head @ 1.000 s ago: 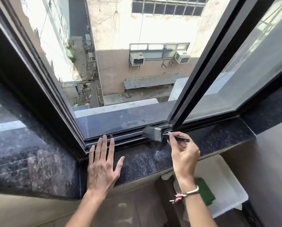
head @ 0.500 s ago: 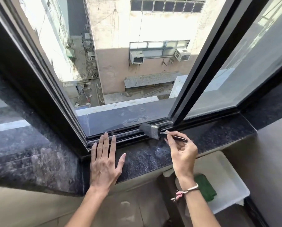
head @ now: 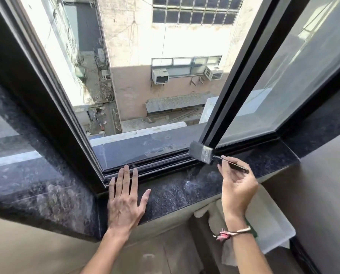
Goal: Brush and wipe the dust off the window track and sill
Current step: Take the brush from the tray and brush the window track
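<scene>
At the open window, the right hand (head: 237,189) pinches a flat paintbrush (head: 201,152) by its thin dark handle.

The brush has dark grey bristles and a silvery metal band, and its bristle end sits at the right end of the window track (head: 155,165), right by the foot of the black sliding frame (head: 242,76). The track shows pale metal rails running between dark grooves. And the left hand (head: 125,202) lies flat, fingers spread, gripping nothing, palm on the sill (head: 185,190) with fingertips reaching the rails. That sill is dark speckled stone, smeared with pale dust near the brush.
</scene>
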Demonstrator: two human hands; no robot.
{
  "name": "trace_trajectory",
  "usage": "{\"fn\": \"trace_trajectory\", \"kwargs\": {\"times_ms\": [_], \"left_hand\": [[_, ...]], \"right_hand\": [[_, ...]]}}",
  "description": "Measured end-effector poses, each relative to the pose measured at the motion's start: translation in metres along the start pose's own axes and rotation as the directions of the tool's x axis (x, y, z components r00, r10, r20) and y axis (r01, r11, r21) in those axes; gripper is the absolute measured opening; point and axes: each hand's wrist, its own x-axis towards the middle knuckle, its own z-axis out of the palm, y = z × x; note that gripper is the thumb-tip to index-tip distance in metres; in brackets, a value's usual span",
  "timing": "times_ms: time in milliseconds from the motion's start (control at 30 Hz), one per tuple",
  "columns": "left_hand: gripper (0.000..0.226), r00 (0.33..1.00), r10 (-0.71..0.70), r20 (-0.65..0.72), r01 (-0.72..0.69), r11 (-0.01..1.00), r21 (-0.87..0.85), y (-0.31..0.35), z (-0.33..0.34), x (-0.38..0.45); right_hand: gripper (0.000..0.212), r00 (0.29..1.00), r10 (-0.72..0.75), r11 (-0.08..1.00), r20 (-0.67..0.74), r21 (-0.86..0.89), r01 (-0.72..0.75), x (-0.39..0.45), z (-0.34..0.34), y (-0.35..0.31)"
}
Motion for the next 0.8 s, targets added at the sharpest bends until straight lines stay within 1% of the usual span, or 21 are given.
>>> {"fn": "trace_trajectory", "kwargs": {"times_ms": [67, 100, 133, 200, 300, 367, 400, 433, 467, 500, 533, 567, 633, 700, 733, 800], "left_hand": [[0.082, 1.0, 0.014, 0.018, -0.014, 1.0, 0.004, 0.004, -0.002, 0.001], [0.083, 0.999, 0.029, 0.025, -0.029, 1.0, -0.011, 0.011, -0.003, 0.002], [0.084, 0.998, 0.053, 0.023, -0.053, 0.998, -0.031, 0.02, -0.005, 0.005], [0.084, 0.992, 0.123, 0.002, -0.123, 0.991, -0.06, 0.05, -0.008, 0.014], [0.081, 0.969, 0.243, -0.04, -0.246, 0.962, -0.119, 0.115, -0.014, 0.032], [0.079, 0.945, 0.314, -0.093, -0.325, 0.935, -0.145, 0.164, -0.014, 0.041], [0.078, 0.934, 0.343, -0.101, -0.355, 0.92, -0.165, 0.189, -0.013, 0.044], [0.078, 0.925, 0.367, -0.096, -0.379, 0.906, -0.186, 0.214, -0.01, 0.048], [0.078, 0.917, 0.389, -0.087, -0.398, 0.896, -0.198, 0.238, -0.006, 0.052], [0.078, 0.909, 0.411, -0.069, -0.416, 0.885, -0.208, 0.263, -0.001, 0.057], [0.078, 0.9, 0.434, -0.048, -0.433, 0.876, -0.21, 0.287, 0.004, 0.061], [0.077, 0.89, 0.455, -0.022, -0.45, 0.868, -0.209, 0.309, 0.012, 0.065], [0.078, 0.873, 0.487, 0.032, -0.472, 0.859, -0.199, 0.348, 0.029, 0.072], [0.078, 0.872, 0.484, 0.077, -0.461, 0.864, -0.203, 0.381, 0.044, 0.083], [0.079, 0.875, 0.477, 0.078, -0.455, 0.867, -0.203, 0.394, 0.051, 0.086], [0.079, 0.875, 0.471, 0.11, -0.442, 0.872, -0.211, 0.408, 0.06, 0.077]], "right_hand": [[0.005, 0.986, 0.159, 0.974, -0.044, 0.172, -0.15, 0.014, -0.021, -0.011], [0.005, 0.961, 0.261, 0.939, -0.088, 0.253, -0.232, 0.024, -0.034, -0.016], [0.006, 0.926, 0.358, 0.89, -0.12, 0.345, -0.299, 0.034, -0.048, -0.02], [0.006, 0.845, 0.511, 0.782, -0.156, 0.493, -0.382, 0.054, -0.08, -0.021], [0.008, 0.754, 0.635, 0.663, -0.168, 0.62, -0.42, 0.083, -0.128, -0.01], [0.005, 0.698, 0.701, 0.565, -0.143, 0.709, -0.422, 0.104, -0.155, 0.006], [0.007, 0.681, 0.724, 0.497, -0.112, 0.769, -0.401, 0.115, -0.165, 0.013], [0.015, 0.677, 0.733, 0.434, -0.07, 0.814, -0.385, 0.127, -0.174, 0.024], [0.022, 0.641, 0.768, 0.353, -0.016, 0.844, -0.403, 0.142, -0.181, 0.031], [0.023, 0.616, 0.788, 0.313, -0.002, 0.862, -0.397, 0.155, -0.185, 0.04], [0.017, 0.597, 0.802, 0.305, -0.001, 0.86, -0.409, 0.167, -0.189, 0.049], [0.009, 0.599, 0.8, 0.351, -0.025, 0.829, -0.435, 0.181, -0.194, 0.06], [0.01, 0.573, 0.818, 0.402, -0.054, 0.765, -0.503, 0.205, -0.2, 0.078], [0.007, 0.577, 0.815, 0.44, -0.061, 0.712, -0.547, 0.229, -0.2, 0.093], [0.006, 0.584, 0.806, 0.471, -0.098, 0.704, -0.532, 0.24, -0.199, 0.102], [0.004, 0.583, 0.785, 0.563, -0.21, 0.634, -0.53, 0.247, -0.201, 0.115]]}}
